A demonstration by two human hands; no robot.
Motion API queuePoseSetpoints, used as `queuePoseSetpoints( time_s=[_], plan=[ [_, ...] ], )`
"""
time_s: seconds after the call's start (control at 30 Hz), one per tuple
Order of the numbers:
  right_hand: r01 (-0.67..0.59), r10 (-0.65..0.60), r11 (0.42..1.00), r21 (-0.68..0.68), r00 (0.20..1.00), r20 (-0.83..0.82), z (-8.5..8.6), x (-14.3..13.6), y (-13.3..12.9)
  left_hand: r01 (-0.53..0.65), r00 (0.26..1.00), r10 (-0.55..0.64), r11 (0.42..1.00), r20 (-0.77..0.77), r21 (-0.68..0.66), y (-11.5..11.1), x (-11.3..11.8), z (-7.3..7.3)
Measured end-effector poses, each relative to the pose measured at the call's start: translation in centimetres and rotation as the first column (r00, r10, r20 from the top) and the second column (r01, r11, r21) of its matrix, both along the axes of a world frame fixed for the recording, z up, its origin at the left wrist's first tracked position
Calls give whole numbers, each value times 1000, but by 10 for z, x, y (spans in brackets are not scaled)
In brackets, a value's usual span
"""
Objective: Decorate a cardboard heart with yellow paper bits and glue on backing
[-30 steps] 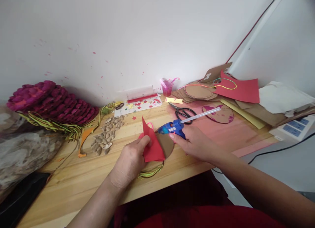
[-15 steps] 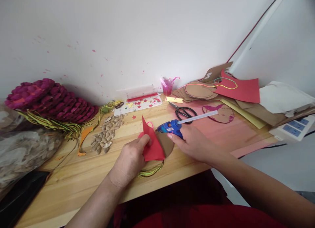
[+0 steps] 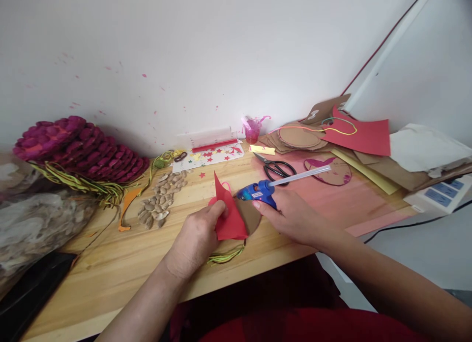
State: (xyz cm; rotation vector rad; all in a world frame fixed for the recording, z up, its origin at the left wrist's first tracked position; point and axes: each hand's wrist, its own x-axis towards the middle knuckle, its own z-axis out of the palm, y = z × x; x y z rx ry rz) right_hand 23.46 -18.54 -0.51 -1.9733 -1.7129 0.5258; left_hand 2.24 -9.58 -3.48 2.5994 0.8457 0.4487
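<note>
My left hand (image 3: 201, 229) pinches a sheet of red paper (image 3: 230, 219), which is folded back off a round piece of cardboard (image 3: 250, 214). Wrapped round the handle of a blue glue gun (image 3: 256, 190) is my right hand (image 3: 291, 214). A long clear glue stick (image 3: 302, 175) juts from the gun's back end. Its nozzle points left, at the cardboard beside the paper's raised edge; whether it touches is hidden. A green and yellow string tassel (image 3: 226, 254) lies below the cardboard, and a pink loop (image 3: 226, 186) shows behind the paper.
Black-handled scissors (image 3: 278, 172) lie behind the glue gun. Pistachio-like shells (image 3: 158, 202) are spread at left, near stacked magenta discs (image 3: 84, 150) and a plastic bag (image 3: 33, 233). Cardboard discs (image 3: 298, 137), red paper scraps (image 3: 363, 133) and a power strip (image 3: 440, 194) are at right. A pink-stained cup (image 3: 252, 130) stands by the wall.
The view has shifted slightly. Both hands keep their holds, and the glue gun stays at the cardboard beside the lifted red paper.
</note>
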Motion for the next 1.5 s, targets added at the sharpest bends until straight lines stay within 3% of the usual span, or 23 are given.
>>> queuePoseSetpoints(
  time_s=[0.67,1.5],
  plan=[
    [22,-19,999,-26,996,85,1,-4,-1,20,1000,-20,1000,17,15,0,1,2],
    [1,9,997,-82,992,122,18,-2,-11,7,1000,-7,1000,24,-2,1,1,0]
  ],
)
